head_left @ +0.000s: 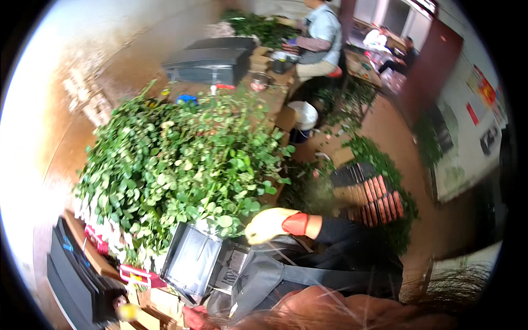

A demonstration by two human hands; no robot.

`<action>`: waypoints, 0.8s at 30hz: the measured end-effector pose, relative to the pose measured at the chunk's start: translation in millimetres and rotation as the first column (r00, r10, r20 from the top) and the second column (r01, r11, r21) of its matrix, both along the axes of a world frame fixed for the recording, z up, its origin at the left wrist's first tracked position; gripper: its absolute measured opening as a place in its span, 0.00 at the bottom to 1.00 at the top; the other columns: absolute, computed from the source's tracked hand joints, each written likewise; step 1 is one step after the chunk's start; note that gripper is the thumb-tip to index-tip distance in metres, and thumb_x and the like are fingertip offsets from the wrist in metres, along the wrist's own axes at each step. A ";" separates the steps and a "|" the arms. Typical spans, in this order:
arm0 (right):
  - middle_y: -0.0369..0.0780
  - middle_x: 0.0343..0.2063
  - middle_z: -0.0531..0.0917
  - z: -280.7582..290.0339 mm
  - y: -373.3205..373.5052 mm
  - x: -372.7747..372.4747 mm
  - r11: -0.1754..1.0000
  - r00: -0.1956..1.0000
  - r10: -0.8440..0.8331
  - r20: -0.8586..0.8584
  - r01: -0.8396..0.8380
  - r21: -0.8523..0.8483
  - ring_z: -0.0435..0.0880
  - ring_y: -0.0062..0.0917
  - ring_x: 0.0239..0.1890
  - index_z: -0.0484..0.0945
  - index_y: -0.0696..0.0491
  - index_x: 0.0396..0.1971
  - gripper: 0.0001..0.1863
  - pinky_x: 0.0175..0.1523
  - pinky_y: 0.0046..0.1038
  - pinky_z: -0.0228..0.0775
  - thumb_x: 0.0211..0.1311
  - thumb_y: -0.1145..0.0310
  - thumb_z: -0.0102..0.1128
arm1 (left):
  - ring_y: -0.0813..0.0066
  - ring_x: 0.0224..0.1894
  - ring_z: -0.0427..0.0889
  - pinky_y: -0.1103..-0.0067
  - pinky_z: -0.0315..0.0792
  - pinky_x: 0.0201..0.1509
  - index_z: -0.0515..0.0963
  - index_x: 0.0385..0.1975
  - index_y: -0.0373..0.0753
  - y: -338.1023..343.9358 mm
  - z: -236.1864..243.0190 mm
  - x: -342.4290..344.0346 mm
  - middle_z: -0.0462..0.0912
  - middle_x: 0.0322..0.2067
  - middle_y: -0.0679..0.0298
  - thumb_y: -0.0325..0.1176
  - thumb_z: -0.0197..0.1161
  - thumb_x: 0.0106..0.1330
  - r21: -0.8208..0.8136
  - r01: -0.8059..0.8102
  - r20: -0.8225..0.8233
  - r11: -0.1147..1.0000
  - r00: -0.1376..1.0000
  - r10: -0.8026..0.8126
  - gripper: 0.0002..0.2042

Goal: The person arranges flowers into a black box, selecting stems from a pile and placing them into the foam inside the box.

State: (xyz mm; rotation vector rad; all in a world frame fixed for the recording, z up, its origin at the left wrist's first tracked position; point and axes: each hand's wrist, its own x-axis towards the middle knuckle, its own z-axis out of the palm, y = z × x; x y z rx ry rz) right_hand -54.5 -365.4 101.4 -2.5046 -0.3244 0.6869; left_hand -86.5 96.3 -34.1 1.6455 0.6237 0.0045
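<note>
My right hand (270, 225), in a pale yellow glove with a red cuff, reaches left to the near right edge of a big heap of leafy green stems (187, 159). Its fingers are curled together; what they hold, if anything, is hidden. Below and left of it is an open dark box (190, 258) with a shiny clear inside, beside a printed dark panel (234, 263). A red patch (197, 318) at the lower edge looks like my left glove's cuff; the fingers there cannot be made out. Pale blossoms (113, 234) show along the heap's left side.
Dark flat panels (71, 275) and cardboard pieces (159, 305) stand at the near left. Bundles in pink and black wrap (374, 201) lie among leaves on the right. A white bucket (303, 114) stands beyond. Behind the heap are dark boxes (212, 58) and a seated person (320, 38).
</note>
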 end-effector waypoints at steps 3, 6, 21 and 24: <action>0.41 0.45 0.89 51.6 59.0 24.7 0.807 0.981 0.121 0.150 -0.185 0.561 0.86 0.36 0.51 0.84 0.48 0.51 0.18 0.56 0.37 0.77 0.76 0.53 0.55 | 0.68 0.17 0.73 0.77 0.67 0.21 0.83 0.35 0.33 -11.2 -40.9 -27.4 0.86 0.26 0.56 0.72 0.44 0.72 -0.419 0.147 -0.243 0.896 0.933 -0.266 0.40; 0.47 0.52 0.85 63.0 134.2 49.5 0.623 0.792 0.242 0.561 -0.570 0.535 0.84 0.44 0.53 0.82 0.52 0.55 0.18 0.60 0.40 0.76 0.74 0.58 0.60 | 0.72 0.16 0.76 0.79 0.69 0.19 0.84 0.36 0.38 -46.7 -79.0 -19.4 0.87 0.25 0.60 0.70 0.46 0.76 -0.725 -0.202 -0.338 0.659 0.937 -0.085 0.36; 0.48 0.27 0.89 5.3 266.4 94.6 0.215 0.024 0.878 0.478 -0.912 -0.348 0.87 0.49 0.54 0.87 0.53 0.23 0.19 0.75 0.50 0.63 0.60 0.51 0.67 | 0.80 0.22 0.75 0.80 0.66 0.27 0.87 0.47 0.48 -111.4 -7.7 -13.1 0.81 0.23 0.72 0.49 0.58 0.76 -0.735 -0.107 -0.159 0.670 0.987 -0.017 0.15; 0.48 0.26 0.88 3.1 269.9 90.9 0.179 0.042 0.901 0.432 -0.943 -0.282 0.87 0.47 0.56 0.86 0.53 0.21 0.20 0.77 0.50 0.59 0.62 0.51 0.66 | 0.79 0.20 0.76 0.78 0.66 0.25 0.88 0.38 0.46 -116.9 -7.5 -13.4 0.82 0.21 0.71 0.51 0.59 0.75 -0.712 -0.160 -0.209 0.683 0.978 0.010 0.17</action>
